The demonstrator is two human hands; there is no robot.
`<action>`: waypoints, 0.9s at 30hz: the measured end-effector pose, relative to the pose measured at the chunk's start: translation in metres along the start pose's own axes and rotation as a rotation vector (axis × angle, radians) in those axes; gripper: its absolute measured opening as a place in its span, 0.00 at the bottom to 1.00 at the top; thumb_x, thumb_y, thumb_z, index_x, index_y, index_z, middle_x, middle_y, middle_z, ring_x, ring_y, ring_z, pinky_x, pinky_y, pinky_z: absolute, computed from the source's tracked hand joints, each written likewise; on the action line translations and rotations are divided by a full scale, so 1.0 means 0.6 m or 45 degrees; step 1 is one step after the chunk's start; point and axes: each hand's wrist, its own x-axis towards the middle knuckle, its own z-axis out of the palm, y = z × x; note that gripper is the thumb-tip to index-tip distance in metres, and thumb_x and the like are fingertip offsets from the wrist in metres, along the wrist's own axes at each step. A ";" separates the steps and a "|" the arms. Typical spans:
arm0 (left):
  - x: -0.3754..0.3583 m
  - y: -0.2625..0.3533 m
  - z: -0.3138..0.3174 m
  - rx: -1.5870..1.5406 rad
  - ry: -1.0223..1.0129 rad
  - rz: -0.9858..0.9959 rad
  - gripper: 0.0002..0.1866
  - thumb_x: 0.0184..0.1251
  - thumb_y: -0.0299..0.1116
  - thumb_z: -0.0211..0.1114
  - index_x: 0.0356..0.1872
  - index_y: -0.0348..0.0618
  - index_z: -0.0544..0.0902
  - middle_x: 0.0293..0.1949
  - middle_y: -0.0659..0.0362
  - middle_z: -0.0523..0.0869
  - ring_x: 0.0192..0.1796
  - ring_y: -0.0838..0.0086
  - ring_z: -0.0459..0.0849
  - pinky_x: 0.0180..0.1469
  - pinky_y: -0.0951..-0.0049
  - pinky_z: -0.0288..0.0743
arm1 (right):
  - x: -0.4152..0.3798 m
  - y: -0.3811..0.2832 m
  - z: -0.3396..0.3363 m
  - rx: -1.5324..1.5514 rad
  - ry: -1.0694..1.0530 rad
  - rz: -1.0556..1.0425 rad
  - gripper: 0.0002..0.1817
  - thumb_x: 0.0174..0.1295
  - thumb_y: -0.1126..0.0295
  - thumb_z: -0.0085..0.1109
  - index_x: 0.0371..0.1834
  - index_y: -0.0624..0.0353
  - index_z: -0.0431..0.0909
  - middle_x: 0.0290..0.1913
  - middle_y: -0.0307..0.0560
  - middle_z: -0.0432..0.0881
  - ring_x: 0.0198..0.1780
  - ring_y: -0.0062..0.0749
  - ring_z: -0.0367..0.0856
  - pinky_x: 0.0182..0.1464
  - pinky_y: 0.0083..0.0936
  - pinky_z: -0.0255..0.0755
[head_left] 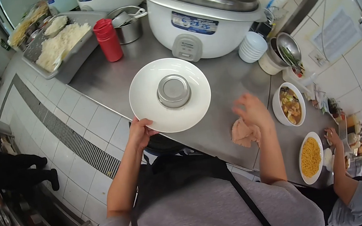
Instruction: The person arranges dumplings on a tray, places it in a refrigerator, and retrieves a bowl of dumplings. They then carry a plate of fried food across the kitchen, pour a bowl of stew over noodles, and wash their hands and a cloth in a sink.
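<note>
A white plate (pixel 145 95) is held at its lower left rim by my left hand (pixel 141 132). On the plate rests a small round metal mould (pixel 174 90), upside down. My right hand (pixel 252 111) is raised over the steel counter (pixel 205 149), right of the plate, its fingers curled. A pinkish cloth (pixel 243 133) lies just below that hand, near the counter edge. Whether the right fingers hold anything is unclear.
A large rice cooker (pixel 204 20) stands behind the plate, with stacked white bowls (pixel 253 47) beside it. Left are a red bottle (pixel 108 42) and a rice tray (pixel 67 74). Right are a soup bowl (pixel 288 104), a noodle plate (pixel 311 157) and a co-worker's arm (pixel 339 166).
</note>
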 end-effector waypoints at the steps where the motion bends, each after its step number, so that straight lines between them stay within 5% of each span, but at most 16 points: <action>1: 0.009 0.002 0.005 0.111 0.004 -0.052 0.24 0.48 0.20 0.50 0.52 0.35 0.62 0.41 0.49 0.77 0.33 0.62 0.83 0.29 0.67 0.83 | 0.030 -0.013 0.008 0.231 0.101 0.036 0.09 0.52 0.65 0.54 0.30 0.58 0.79 0.29 0.49 0.74 0.32 0.42 0.74 0.37 0.29 0.68; 6: 0.042 0.027 0.010 0.501 -0.066 -0.215 0.24 0.51 0.24 0.54 0.53 0.39 0.65 0.40 0.51 0.78 0.33 0.64 0.83 0.28 0.69 0.82 | 0.208 -0.025 0.160 0.629 0.392 0.032 0.15 0.60 0.62 0.47 0.39 0.62 0.76 0.35 0.54 0.78 0.38 0.42 0.77 0.41 0.28 0.69; 8: 0.033 0.073 0.039 0.878 -0.089 -0.241 0.21 0.56 0.29 0.53 0.52 0.37 0.65 0.42 0.48 0.77 0.37 0.59 0.81 0.32 0.65 0.79 | 0.247 -0.066 0.170 0.529 0.374 -0.046 0.15 0.60 0.63 0.43 0.33 0.62 0.75 0.33 0.55 0.78 0.37 0.51 0.76 0.40 0.40 0.68; 10: 0.043 0.092 0.058 2.203 0.294 0.396 0.20 0.58 0.32 0.52 0.52 0.37 0.67 0.41 0.44 0.77 0.41 0.51 0.78 0.42 0.60 0.74 | 0.272 -0.079 0.187 0.420 0.230 0.032 0.15 0.61 0.63 0.41 0.32 0.63 0.74 0.32 0.57 0.78 0.36 0.52 0.76 0.39 0.42 0.68; 12: 0.069 0.092 0.119 1.836 0.334 0.857 0.18 0.60 0.34 0.51 0.51 0.37 0.69 0.41 0.41 0.75 0.45 0.48 0.73 0.50 0.59 0.65 | 0.278 -0.081 0.203 0.307 0.071 0.102 0.14 0.61 0.64 0.40 0.31 0.63 0.73 0.30 0.58 0.78 0.34 0.53 0.76 0.38 0.43 0.68; 14: 0.143 0.046 0.151 1.668 0.195 1.042 0.17 0.60 0.32 0.50 0.50 0.38 0.70 0.42 0.42 0.75 0.47 0.51 0.72 0.50 0.57 0.63 | 0.275 -0.080 0.213 0.278 0.103 0.123 0.12 0.60 0.66 0.41 0.31 0.63 0.71 0.27 0.59 0.77 0.33 0.54 0.76 0.36 0.44 0.68; 17: 0.179 -0.006 0.191 1.955 0.372 0.868 0.17 0.59 0.29 0.50 0.50 0.40 0.70 0.43 0.45 0.74 0.46 0.54 0.70 0.48 0.57 0.62 | 0.267 -0.071 0.223 0.367 0.212 0.115 0.08 0.59 0.69 0.42 0.32 0.63 0.68 0.26 0.59 0.77 0.32 0.53 0.76 0.33 0.44 0.67; 20: 0.177 -0.013 0.184 1.999 0.332 1.019 0.17 0.57 0.27 0.50 0.50 0.42 0.69 0.42 0.49 0.72 0.44 0.57 0.70 0.45 0.59 0.61 | 0.256 -0.070 0.215 0.545 0.214 0.179 0.04 0.56 0.73 0.43 0.31 0.62 0.66 0.26 0.57 0.76 0.31 0.53 0.75 0.33 0.44 0.66; 27: 0.184 -0.013 0.178 1.945 0.234 0.871 0.16 0.56 0.26 0.50 0.47 0.44 0.70 0.41 0.50 0.72 0.44 0.57 0.70 0.45 0.59 0.60 | 0.248 -0.068 0.213 0.553 0.292 0.125 0.03 0.53 0.77 0.44 0.30 0.61 0.64 0.25 0.55 0.74 0.31 0.51 0.73 0.33 0.42 0.65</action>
